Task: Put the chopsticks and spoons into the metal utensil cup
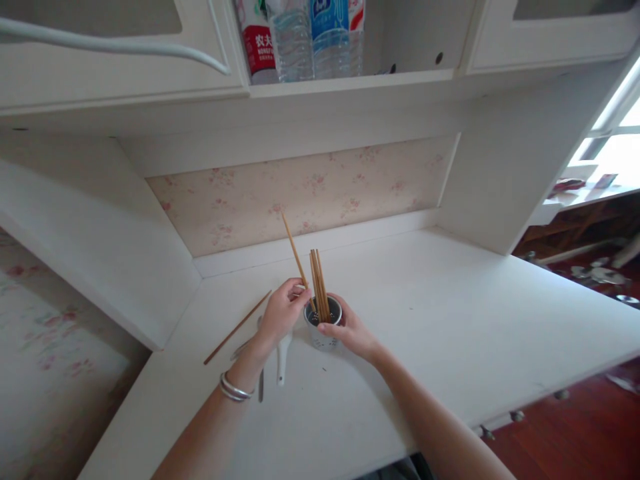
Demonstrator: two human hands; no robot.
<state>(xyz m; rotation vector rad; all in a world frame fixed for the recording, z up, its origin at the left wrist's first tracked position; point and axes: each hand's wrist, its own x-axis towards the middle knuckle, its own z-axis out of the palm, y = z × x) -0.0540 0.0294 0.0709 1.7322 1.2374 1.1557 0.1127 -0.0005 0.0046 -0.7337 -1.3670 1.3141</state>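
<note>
A white utensil holder (324,341) with small holes in its wall stands upright on the white countertop. My right hand (350,328) wraps round its right side, thumb at the rim. Several wooden chopsticks (320,283) rise out of it, bunched together. My left hand (286,305) pinches another chopstick (294,250), which leans to the left with its lower end at the holder's mouth. Left of that hand, one more chopstick (235,330) lies on the counter. Under the left wrist are a white spoon (283,360) and metal cutlery (261,385), partly hidden by my arm.
Above the countertop (450,320) hangs a white cabinet (350,113); its open shelf holds several plastic bottles (293,43). A white cable (115,45) crosses the upper left. Side panels bound the counter left and right. A window (620,143) lies far right.
</note>
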